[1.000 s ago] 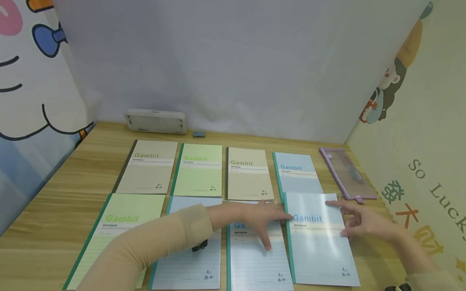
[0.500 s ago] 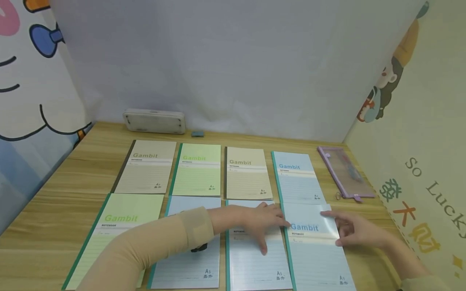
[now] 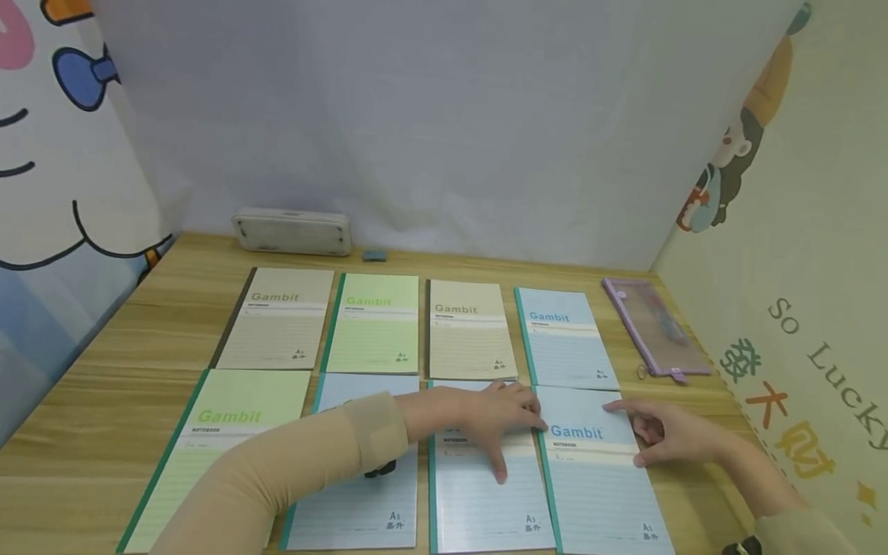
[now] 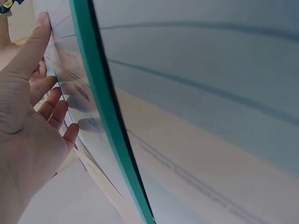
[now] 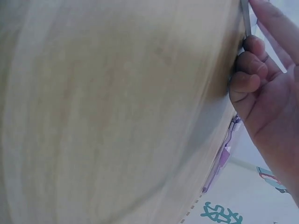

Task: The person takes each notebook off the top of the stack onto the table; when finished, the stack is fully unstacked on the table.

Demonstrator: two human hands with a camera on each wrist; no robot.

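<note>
A white case (image 3: pixel 292 231) and a small eraser (image 3: pixel 374 254) lay at the counter's (image 3: pixel 104 362) back edge; a purple pouch (image 3: pixel 655 327) lay at right, near the cartoon wall (image 3: pixel 798 231).

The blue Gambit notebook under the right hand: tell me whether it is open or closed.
Closed. The blue Gambit notebook lies flat on the wooden table with its front cover showing; the right hand and left hand touch its edges.
</note>
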